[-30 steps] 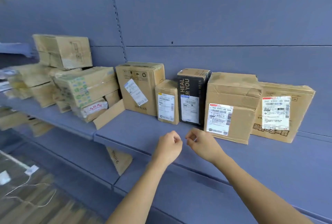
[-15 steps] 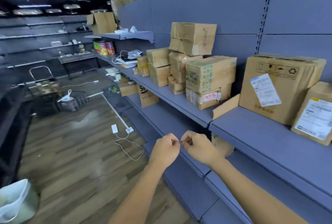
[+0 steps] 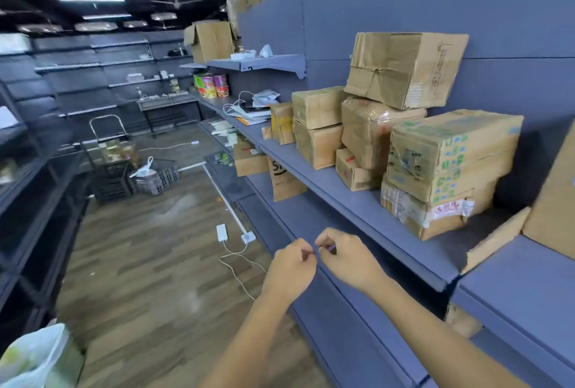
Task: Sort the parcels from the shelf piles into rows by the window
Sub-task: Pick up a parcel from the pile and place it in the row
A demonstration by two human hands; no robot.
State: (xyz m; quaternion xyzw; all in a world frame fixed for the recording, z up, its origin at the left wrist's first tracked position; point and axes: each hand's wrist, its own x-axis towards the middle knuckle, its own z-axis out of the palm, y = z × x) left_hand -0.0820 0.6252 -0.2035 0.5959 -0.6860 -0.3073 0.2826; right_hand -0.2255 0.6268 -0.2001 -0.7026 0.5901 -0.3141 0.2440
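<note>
Parcels piled on the shelf, our hands empty of them

The pile of parcels [image 3: 370,132] sits on the blue shelf [image 3: 357,204] up to our right, with a large brown box [image 3: 407,67] on top and a green-printed box [image 3: 454,151] at its near end. Below it, in front of the shelf edge, our left hand [image 3: 291,269] and right hand [image 3: 347,258] have their fingers curled in, fingertips meeting. A white charger [image 3: 221,232] lies on the wooden floor [image 3: 149,263].
</note>
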